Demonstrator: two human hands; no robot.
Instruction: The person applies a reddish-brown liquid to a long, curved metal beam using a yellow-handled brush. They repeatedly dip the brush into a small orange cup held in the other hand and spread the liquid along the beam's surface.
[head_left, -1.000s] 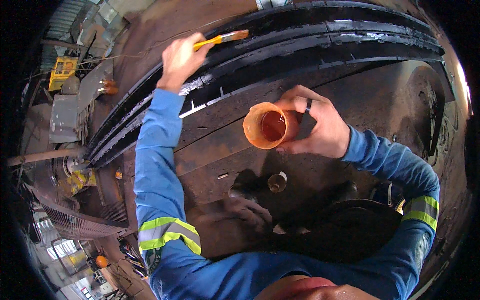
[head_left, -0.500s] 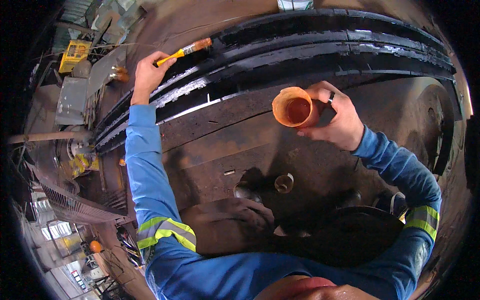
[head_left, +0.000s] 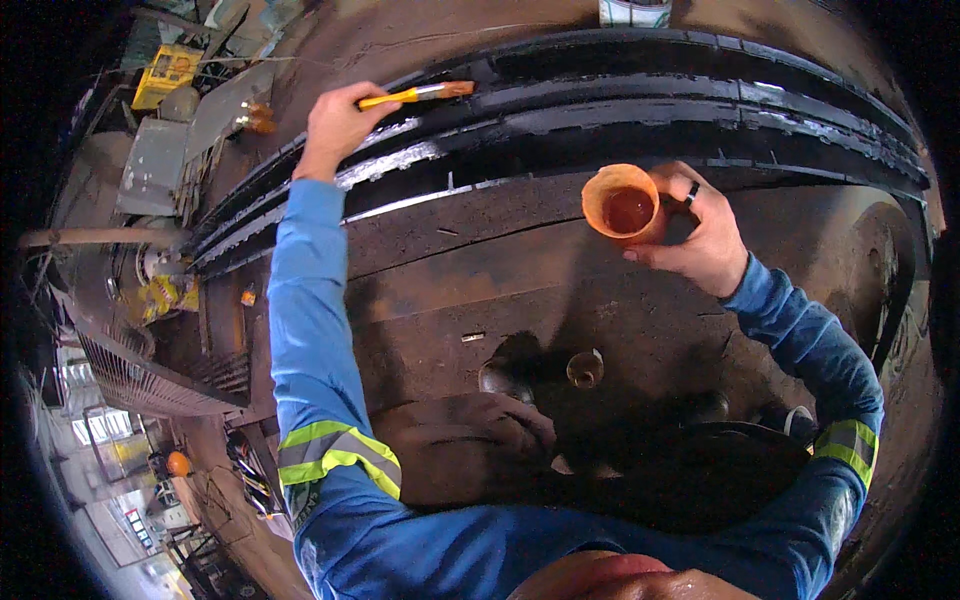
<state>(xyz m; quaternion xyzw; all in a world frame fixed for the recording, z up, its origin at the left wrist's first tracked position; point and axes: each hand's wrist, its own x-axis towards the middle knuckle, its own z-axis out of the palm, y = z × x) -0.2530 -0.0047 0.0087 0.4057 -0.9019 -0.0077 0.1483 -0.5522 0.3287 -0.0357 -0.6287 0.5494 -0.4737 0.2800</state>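
Observation:
My left hand (head_left: 342, 122) grips the yellow handle of a paintbrush (head_left: 420, 94), its fingers closed. The brush points right, its reddish-brown bristles over the long dark metal beams (head_left: 600, 115); whether they touch the metal I cannot tell. The beams are black, with shiny wet-looking patches and pale streaks along their ridges. In my right hand (head_left: 705, 235), which wears a dark ring, an orange cup (head_left: 622, 205) is held by its side. It tilts toward me and shows reddish-brown liquid inside.
Below the beams lies a brown dusty surface (head_left: 430, 290) with a small clear cup (head_left: 585, 370) near my shoes. At the left are metal sheets (head_left: 150, 165), a yellow container (head_left: 167, 75) and a grated panel (head_left: 150, 360). A white bucket (head_left: 635, 12) stands at the far edge.
The brush has moved to the right along the beams and turned more level. The orange cup sits slightly further right in view. The whole view has shifted a little.

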